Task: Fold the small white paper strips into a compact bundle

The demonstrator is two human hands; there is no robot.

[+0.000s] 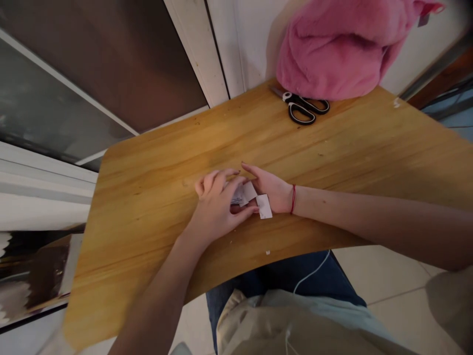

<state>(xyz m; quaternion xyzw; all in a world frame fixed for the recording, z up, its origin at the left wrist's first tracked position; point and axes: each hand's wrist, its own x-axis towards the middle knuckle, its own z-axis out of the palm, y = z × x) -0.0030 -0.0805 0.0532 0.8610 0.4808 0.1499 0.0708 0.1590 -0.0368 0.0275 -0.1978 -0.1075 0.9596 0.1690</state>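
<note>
Small white paper slips (248, 192) lie gathered between my two hands above the middle of the wooden table. My left hand (216, 202) curves over them from the left, fingers bent and thumb along the near side. From the right, my right hand (272, 190) cups the slips with its palm turned up and its thumb raised; a red string bracelet (293, 198) circles that wrist. One square slip (264, 206) sticks out at the near side, by the left thumb tip. Dark marks show on some of the paper. The right fingers are mostly hidden behind the slips and my left hand.
Black-handled scissors (303, 107) lie at the far edge of the wooden table (155, 197), against a pink plush bundle (332, 54). Tiny white scraps (268, 253) dot the near edge. A white cable (312, 273) hangs over my lap. A framed panel door stands behind the table.
</note>
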